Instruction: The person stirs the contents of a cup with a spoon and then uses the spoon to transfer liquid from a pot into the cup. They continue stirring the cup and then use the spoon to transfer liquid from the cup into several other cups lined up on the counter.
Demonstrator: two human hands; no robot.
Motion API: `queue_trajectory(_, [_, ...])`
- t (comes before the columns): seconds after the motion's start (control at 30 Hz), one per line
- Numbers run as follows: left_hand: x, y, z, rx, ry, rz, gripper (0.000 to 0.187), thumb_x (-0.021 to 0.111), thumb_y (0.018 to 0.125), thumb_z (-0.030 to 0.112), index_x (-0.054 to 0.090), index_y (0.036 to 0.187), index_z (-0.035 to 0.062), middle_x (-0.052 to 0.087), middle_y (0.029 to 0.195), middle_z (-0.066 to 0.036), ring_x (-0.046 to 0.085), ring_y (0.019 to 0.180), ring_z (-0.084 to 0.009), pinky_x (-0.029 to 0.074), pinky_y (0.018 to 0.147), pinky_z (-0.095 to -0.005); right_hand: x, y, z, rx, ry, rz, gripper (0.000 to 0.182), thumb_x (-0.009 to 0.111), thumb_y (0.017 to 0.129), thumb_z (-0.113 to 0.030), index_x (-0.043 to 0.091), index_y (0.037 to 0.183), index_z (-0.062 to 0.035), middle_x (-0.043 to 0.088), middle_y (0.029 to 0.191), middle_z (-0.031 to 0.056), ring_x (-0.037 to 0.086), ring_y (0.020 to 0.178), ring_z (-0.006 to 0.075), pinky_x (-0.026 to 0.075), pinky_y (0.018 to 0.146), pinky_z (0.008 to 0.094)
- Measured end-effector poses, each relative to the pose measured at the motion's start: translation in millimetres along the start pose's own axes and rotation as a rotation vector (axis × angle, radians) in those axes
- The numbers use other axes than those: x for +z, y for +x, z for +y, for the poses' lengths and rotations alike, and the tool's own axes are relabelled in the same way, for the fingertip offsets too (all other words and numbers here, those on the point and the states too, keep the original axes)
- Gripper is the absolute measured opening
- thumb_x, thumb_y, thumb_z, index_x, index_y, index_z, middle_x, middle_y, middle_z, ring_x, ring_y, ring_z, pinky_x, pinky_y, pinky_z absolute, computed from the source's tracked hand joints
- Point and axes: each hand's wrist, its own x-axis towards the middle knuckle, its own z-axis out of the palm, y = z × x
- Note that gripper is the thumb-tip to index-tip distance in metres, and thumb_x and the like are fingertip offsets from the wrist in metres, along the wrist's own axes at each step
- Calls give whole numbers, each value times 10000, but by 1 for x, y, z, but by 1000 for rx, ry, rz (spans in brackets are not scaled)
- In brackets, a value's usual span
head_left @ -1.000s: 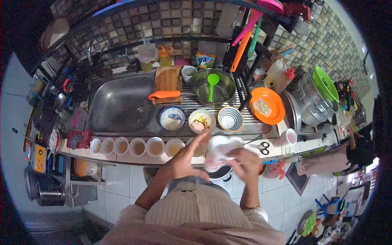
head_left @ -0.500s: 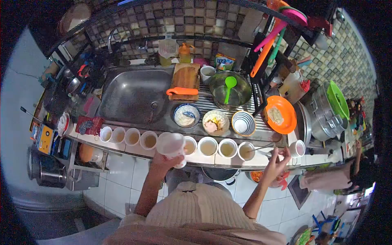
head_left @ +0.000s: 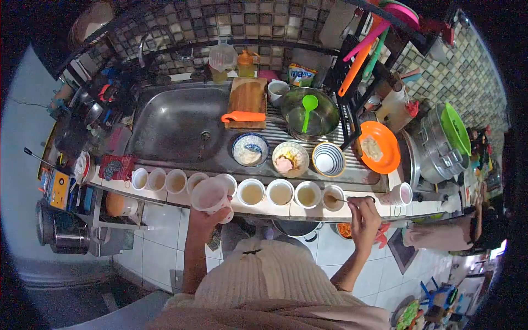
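My left hand (head_left: pixel 204 218) is closed round white paper cups (head_left: pixel 209 197), apparently a stack, held tilted at the counter's front edge. My right hand (head_left: pixel 364 215) pinches the thin handle of a spoon (head_left: pixel 347 201). Its lower end dips into the rightmost filled cup (head_left: pixel 332 204), which holds a brownish liquid. To the left of that one, several more white cups (head_left: pixel 251 192) stand in a row along the counter edge, with pale brown liquid in them. The held cups partly cover some of these. Right of my right hand lies a stack of cups (head_left: pixel 397 195) on its side.
Behind the row are a blue-rimmed bowl (head_left: pixel 249 149), a bowl with pink and yellow food (head_left: pixel 290 159) and striped bowls (head_left: pixel 329 159). A steel sink (head_left: pixel 176 121), cutting board (head_left: pixel 247 96), pot with green ladle (head_left: pixel 291 113) and orange plate (head_left: pixel 385 137) stand farther back.
My left hand has moved left with the cups, uncovering part of the row. My right hand has shifted slightly left and down, its fingers closer together, with the spoon still in the same cup.
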Motion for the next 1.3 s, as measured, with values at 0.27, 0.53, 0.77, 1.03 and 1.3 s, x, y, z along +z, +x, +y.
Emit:
queue_trajectory(0.27, [-6,18,2,83,154,-43,535,701,643,33,437,1109,22,557,1001,-81,546,929,-179,436,825,-318,-24,-13,14,-101,-48,273,50,545,742,45,554,788,27,585,725,90,543,642,161,409,590,228])
queue_trajectory(0.53, [-11,13,0,81,166,22,537,716,628,27,451,1095,25,552,1008,-70,536,942,-163,435,829,-314,-14,-5,44,469,441,677,146,504,867,-124,573,894,1,532,715,19,416,553,46,336,473,174])
queue_trajectory(0.77, [-10,10,7,88,119,75,486,714,635,27,485,1063,20,572,971,-68,546,915,-153,445,809,-300,28,47,65,513,804,372,214,532,849,-175,565,942,15,538,769,32,501,653,82,448,577,211])
queue_trajectory(1.03, [-12,6,5,109,142,90,444,705,652,52,499,1044,17,581,962,-77,553,896,-155,450,791,-299,103,120,91,272,870,-253,162,526,835,-85,564,945,28,596,838,60,589,753,129,468,673,229])
queue_trajectory(1.3, [-14,1,7,106,139,126,417,686,663,38,506,1038,17,588,951,-72,558,895,-148,453,784,-297,133,142,95,171,918,-430,113,521,845,-55,544,917,28,593,847,79,601,810,154,477,727,250])
